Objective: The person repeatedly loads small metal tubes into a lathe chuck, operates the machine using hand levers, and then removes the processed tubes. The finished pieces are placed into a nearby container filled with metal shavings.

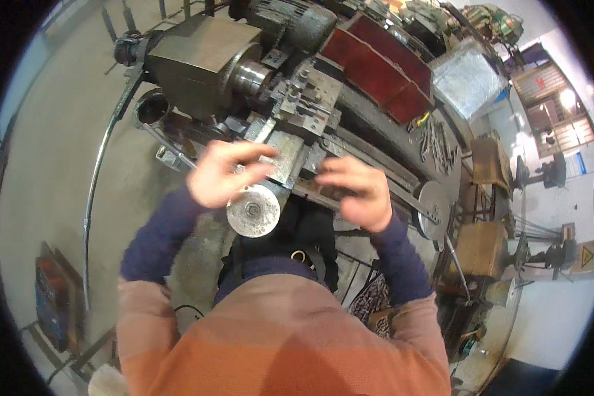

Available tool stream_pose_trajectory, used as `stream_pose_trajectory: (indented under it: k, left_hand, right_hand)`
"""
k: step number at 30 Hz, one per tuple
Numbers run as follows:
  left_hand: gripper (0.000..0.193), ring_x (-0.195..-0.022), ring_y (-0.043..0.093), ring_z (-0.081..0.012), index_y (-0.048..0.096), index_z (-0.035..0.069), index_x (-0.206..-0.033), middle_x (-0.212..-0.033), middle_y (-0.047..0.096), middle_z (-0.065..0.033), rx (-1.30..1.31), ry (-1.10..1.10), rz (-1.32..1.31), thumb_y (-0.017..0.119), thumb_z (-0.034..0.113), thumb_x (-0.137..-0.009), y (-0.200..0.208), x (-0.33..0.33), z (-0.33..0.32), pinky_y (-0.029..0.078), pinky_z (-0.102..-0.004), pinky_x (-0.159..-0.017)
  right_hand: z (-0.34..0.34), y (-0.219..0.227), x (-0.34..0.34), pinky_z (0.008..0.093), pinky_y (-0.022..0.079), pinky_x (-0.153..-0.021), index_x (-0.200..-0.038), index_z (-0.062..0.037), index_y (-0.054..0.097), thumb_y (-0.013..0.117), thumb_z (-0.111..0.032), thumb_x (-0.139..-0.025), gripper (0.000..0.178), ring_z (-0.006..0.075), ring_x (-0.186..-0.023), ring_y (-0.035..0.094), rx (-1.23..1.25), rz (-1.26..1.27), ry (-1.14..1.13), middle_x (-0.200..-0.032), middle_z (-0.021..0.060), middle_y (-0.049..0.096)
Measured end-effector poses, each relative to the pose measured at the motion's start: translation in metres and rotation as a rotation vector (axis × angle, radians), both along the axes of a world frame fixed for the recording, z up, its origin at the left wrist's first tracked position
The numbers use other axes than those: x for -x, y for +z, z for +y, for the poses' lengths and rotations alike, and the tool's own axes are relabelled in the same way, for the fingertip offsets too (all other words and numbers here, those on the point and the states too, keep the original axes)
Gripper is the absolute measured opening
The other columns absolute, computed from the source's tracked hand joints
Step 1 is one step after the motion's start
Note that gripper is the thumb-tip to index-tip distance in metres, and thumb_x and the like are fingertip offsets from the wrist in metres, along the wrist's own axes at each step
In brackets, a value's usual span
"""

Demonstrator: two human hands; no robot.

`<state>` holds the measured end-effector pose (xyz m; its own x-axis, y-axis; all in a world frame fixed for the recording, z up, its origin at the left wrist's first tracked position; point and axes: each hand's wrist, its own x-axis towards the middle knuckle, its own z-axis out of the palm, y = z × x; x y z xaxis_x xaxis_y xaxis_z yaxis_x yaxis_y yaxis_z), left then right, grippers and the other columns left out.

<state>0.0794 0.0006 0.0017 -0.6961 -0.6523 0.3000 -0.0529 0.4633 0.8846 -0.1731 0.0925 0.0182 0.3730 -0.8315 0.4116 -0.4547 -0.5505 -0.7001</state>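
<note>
A metal lathe stands in front of me. Its tool post (pixel 307 99) sits on the carriage, close to the chuck end of the headstock (pixel 201 63). Above the round handwheel (pixel 253 211) hovers my left hand (pixel 224 173), fingers apart and nothing seen in it. My right hand (pixel 358 191) is over the front edge of the lathe bed, to the right of the cross slide (pixel 284 157); its fingers are spread and slightly curled, with nothing visible between them. Both hands are a little blurred. Whether either one touches the metal I cannot tell.
Behind the bed is a red metal tray (pixel 379 66), with a silver wrapped box (pixel 467 78) beyond it. Several wrenches (pixel 437 142) lie at the right. A large disc (pixel 435 211) is at the bed's right end. A long metal lever (pixel 99 171) slants down at the left.
</note>
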Motion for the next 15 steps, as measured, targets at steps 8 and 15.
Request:
stream_pose_trajectory:
  k: [8, 15]
  left_hand:
    - [0.025, -0.070, 0.059, -0.0147, 0.060, -0.001, -0.102, -0.076, 0.062, -0.0103, 0.423, 0.998, -0.352, 0.051, 0.005, -0.078, -0.041, -0.245, -0.040, 0.047, -0.0290, -0.067]
    - [0.035, -0.066, 0.060, -0.0252, 0.053, 0.000, -0.110, -0.072, 0.060, -0.0146, 0.041, 1.033, -0.626, 0.057, 0.018, -0.080, -0.098, -0.316, 0.028, 0.047, -0.0331, -0.063]
  right_hand:
    - [-0.189, -0.005, -0.029, 0.0368, 0.048, -0.075, -0.078, -0.0056, 0.069, 0.060, -0.018, -0.053, 0.029, 0.0276, -0.088, 0.057, 0.135, 0.871, -0.196, -0.088, 0.0108, 0.065]
    - [-0.218, -0.025, -0.037, 0.0354, 0.050, -0.072, -0.079, -0.0091, 0.071, 0.060, -0.021, -0.053, 0.030, 0.0296, -0.076, 0.062, -0.069, 0.952, -0.239, -0.080, 0.0137, 0.065]
